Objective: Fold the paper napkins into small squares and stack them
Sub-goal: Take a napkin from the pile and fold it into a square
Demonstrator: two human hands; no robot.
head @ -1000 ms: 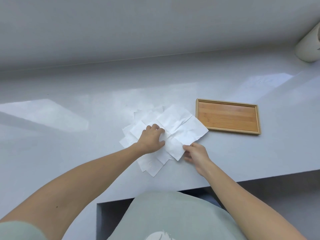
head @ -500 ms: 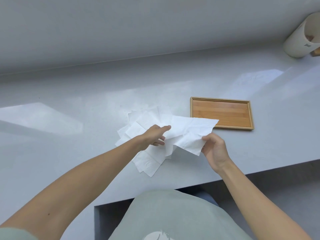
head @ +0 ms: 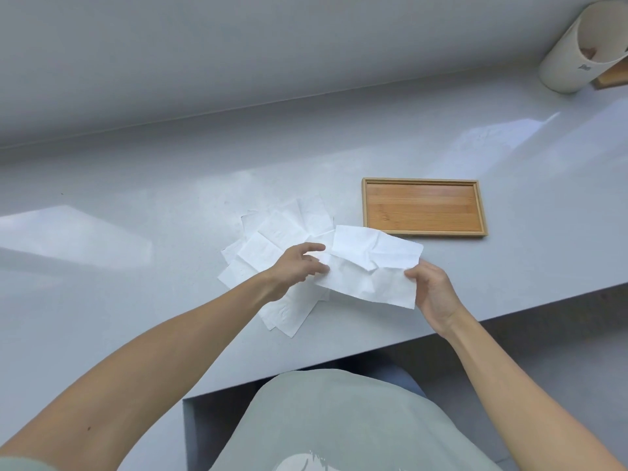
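Observation:
One white paper napkin (head: 368, 266) hangs lifted off the grey counter, creased and partly folded over along its top. My right hand (head: 430, 287) pinches its right edge. My left hand (head: 299, 268) touches the napkin's left edge with fingers spread; whether it grips the paper is unclear. Beneath and to the left lies a fanned pile of unfolded napkins (head: 272, 246), partly hidden by my left hand and the lifted napkin.
A shallow wooden tray (head: 423, 207) sits on the counter right of the pile. A white cylindrical container (head: 577, 52) stands at the far right by the wall. The counter's front edge (head: 475, 329) runs just below my hands.
My right hand pulled the top napkin off the pile and raised it to the right. My left hand left the pile and came up to the napkin's left edge.

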